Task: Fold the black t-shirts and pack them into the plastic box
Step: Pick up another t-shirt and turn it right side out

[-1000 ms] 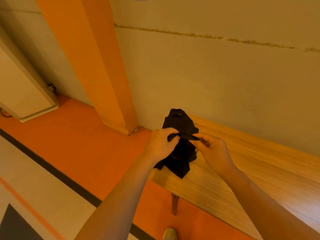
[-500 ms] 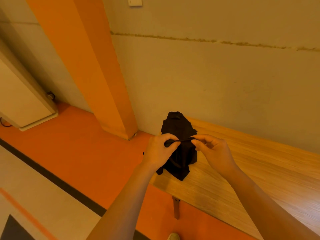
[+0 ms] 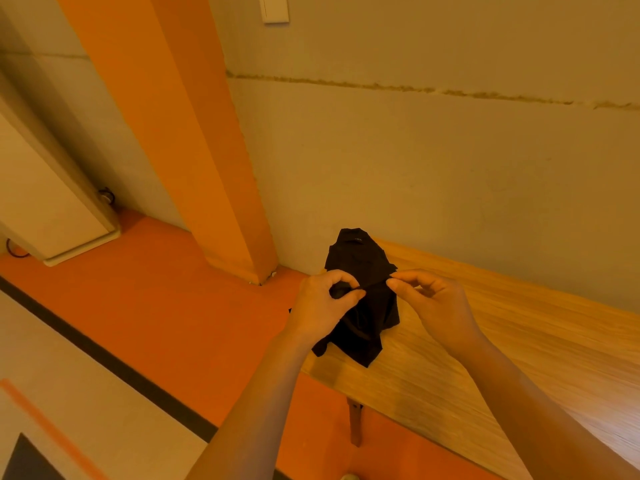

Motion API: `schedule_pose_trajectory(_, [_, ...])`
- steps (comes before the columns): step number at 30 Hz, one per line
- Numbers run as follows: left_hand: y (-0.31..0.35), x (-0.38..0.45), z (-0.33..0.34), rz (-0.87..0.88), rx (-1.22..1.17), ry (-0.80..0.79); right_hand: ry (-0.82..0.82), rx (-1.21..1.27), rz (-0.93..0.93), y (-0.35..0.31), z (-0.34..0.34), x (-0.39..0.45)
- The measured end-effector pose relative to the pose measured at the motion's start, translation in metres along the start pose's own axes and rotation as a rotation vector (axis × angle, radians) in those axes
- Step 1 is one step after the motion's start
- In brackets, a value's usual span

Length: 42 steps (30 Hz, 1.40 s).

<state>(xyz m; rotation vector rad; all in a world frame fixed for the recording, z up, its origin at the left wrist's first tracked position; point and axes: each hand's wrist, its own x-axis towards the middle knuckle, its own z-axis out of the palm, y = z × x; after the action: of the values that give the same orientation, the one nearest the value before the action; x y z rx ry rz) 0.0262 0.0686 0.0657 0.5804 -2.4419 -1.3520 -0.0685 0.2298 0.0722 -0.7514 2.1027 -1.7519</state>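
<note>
T-shirt [image 3: 360, 271] bunched at table [image 3: 519, 341] corner against wall, long axis running away from hands, hem pinched taut between left hand [image 3: 322, 306] and right hand [image 3: 433, 303], equally near.

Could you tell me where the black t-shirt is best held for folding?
Probably along its stretched edge, from above: the left hand and right hand already pinch that edge, and the black t-shirt hangs bunched below it over the table corner.
</note>
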Motion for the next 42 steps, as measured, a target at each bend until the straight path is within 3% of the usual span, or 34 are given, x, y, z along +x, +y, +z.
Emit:
schedule_pose_trajectory(5, [0.012, -0.002, -0.009, -0.043, -0.118, -0.207, -0.127, -0.123, -0.027, -0.001, 0.004, 0.000])
schedule_pose_trajectory(9, [0.015, -0.002, -0.018, 0.001, -0.057, -0.244, -0.274, -0.100, 0.044, -0.006, 0.010, 0.002])
schedule_pose_trajectory(12, [0.012, -0.007, -0.023, -0.006, -0.086, -0.273, -0.273, -0.152, 0.057, -0.006, 0.008, 0.004])
schedule_pose_trajectory(18, [-0.003, -0.020, -0.021, -0.019, -0.128, -0.031, -0.140, -0.122, -0.035, -0.008, 0.005, 0.005])
schedule_pose_trajectory(22, [0.003, -0.025, -0.016, 0.049, -0.179, -0.065, -0.382, -0.178, 0.022, -0.011, 0.010, 0.005])
schedule_pose_trajectory(24, [0.007, -0.025, -0.016, 0.102, -0.131, -0.085, -0.428, -0.195, 0.015, -0.010, 0.018, 0.004])
schedule_pose_trajectory(30, [-0.017, -0.023, -0.017, 0.234, 0.242, 0.113, -0.208, -0.181, -0.014, -0.013, 0.015, 0.005])
schedule_pose_trajectory(32, [-0.032, -0.025, -0.014, 0.193, 0.309, 0.188, -0.162, -0.140, -0.016, -0.013, 0.011, 0.007])
schedule_pose_trajectory(35, [-0.045, -0.031, -0.015, 0.105, 0.239, 0.267, -0.082, -0.104, 0.003, -0.012, 0.003, 0.012])
schedule_pose_trajectory(40, [-0.039, -0.041, -0.027, 0.113, 0.004, 0.122, -0.035, -0.114, 0.065, -0.007, -0.004, 0.017])
schedule_pose_trajectory(42, [-0.033, -0.046, -0.031, 0.072, -0.098, 0.161, -0.029, -0.124, 0.079, -0.006, -0.005, 0.019])
